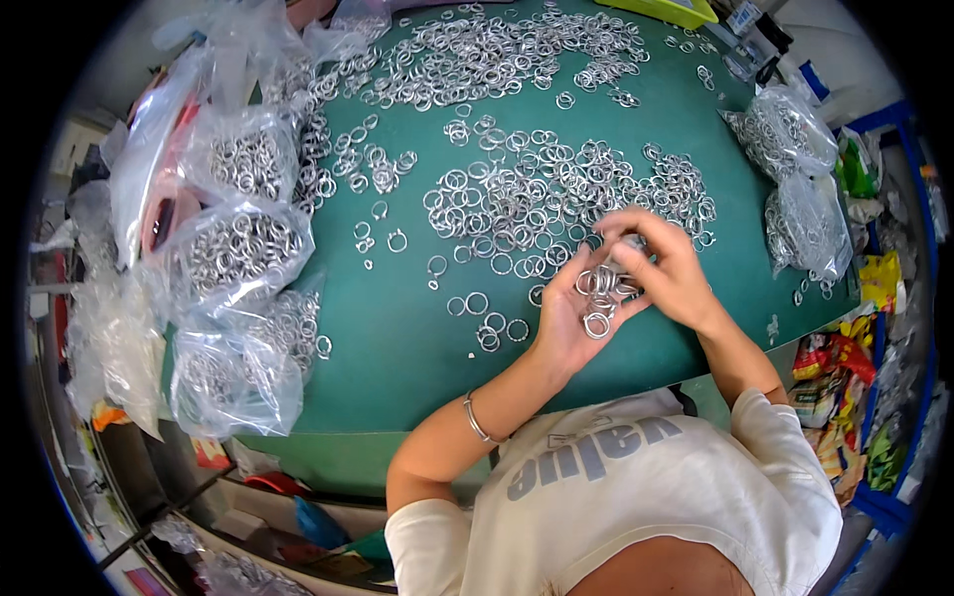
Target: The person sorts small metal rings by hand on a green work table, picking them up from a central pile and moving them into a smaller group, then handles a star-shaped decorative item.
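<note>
My left hand [564, 326] is cupped palm up near the table's front edge, a bunch of silver rings [598, 300] lying in it. Over that palm my right hand [674, 268] comes in from the right, thumb and fingers bent together on the upper part of the same bunch. Its fingertips partly hide what they pinch. Just beyond both hands spreads a pile of loose silver rings [507, 194] on the green tabletop [397, 328]. A few single rings [492, 326] lie left of my left hand.
A larger heap of rings [477, 55] covers the far side. Clear plastic bags of rings [243, 253] line the left edge, and more bags [810, 214] sit at the right edge. A yellow-green tray [666, 10] stands at the back. Shelves with colourful packets [835, 363] are at right.
</note>
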`<state>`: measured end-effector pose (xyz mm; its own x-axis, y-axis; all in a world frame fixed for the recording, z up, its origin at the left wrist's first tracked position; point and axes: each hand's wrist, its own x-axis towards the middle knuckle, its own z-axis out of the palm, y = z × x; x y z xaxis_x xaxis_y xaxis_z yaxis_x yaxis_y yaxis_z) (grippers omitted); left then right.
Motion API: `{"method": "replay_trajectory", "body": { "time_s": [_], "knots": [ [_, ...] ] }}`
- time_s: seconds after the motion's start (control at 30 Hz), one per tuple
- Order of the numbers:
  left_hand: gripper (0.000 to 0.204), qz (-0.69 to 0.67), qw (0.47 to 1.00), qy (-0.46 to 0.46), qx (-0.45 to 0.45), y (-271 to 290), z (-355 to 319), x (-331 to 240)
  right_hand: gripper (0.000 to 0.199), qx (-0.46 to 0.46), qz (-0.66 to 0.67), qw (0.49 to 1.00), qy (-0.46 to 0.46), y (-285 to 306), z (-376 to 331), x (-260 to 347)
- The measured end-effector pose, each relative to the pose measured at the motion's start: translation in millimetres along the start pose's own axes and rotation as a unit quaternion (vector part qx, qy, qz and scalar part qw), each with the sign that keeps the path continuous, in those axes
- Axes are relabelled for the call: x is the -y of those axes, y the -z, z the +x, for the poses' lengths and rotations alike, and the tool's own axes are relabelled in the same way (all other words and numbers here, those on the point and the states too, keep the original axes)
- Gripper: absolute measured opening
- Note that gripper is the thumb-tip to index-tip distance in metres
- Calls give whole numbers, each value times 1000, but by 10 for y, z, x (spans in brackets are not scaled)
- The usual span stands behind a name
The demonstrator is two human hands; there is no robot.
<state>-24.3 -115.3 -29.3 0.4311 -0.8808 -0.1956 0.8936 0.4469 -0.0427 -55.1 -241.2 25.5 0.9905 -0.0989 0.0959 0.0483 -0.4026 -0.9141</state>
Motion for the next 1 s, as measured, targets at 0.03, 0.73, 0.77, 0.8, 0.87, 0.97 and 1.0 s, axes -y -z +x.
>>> {"method": "replay_trajectory", "body": {
  "time_s": [0.03, 0.73, 0.77, 0.8, 0.87, 0.97, 1.0],
  "knots": [
    [38, -4, 1000, -8, 1, 12, -1, -11, 17, -10, -56, 995, 85, 18, 17, -43],
    [29, -26, 954, -297, -29, -448, -838, -1147, 13, -184, 157, 970, -3, 231, -100, -404],
    [22, 29, 908, -414, -54, -505, -958, -1357, 12, -178, 160, 971, 0, 220, -117, -365],
    [15, 69, 846, -517, -111, -605, -1077, -1551, 12, -172, 161, 972, 3, 218, -126, -333],
    [17, 48, 708, -668, -223, -842, -1151, -1884, 12, -168, 151, 974, 3, 200, -156, -309],
    [40, 150, 676, -668, -274, -930, -1375, -2165, 12, -154, 150, 976, 21, 166, -126, -303],
    [44, 147, 665, -658, -323, -959, -1369, -2209, 12, -156, 146, 977, 26, 174, -133, -314]
  ]
}}
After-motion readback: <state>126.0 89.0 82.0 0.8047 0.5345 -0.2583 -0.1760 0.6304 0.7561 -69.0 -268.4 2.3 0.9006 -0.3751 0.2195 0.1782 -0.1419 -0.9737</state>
